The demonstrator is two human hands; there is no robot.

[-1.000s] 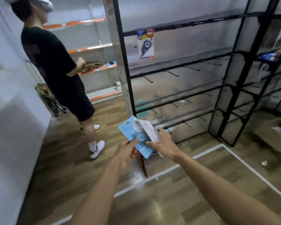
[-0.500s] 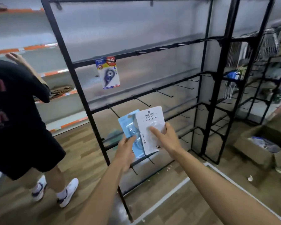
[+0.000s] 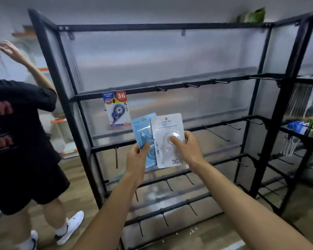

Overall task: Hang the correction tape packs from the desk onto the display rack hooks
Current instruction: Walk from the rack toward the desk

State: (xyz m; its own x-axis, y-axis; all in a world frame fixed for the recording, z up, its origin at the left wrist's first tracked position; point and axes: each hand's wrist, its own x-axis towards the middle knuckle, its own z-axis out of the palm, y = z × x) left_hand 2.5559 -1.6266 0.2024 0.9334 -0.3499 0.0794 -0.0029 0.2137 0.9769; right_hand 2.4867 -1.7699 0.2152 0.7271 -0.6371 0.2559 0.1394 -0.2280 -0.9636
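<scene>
Holding two packs upright before the rack (image 3: 264,98), left hand (image 3: 136,160) pinches the blue pack (image 3: 140,130), right hand (image 3: 186,147) grips the white pack (image 3: 167,127), hang holes topmost for hooking.

Person in black T-shirt (image 3: 16,127) and white sneakers (image 3: 71,227) seen at left on wood floor (image 3: 224,230), green item (image 3: 255,15) noted at top right, blue goods (image 3: 296,127) shelved at right edge.
</scene>
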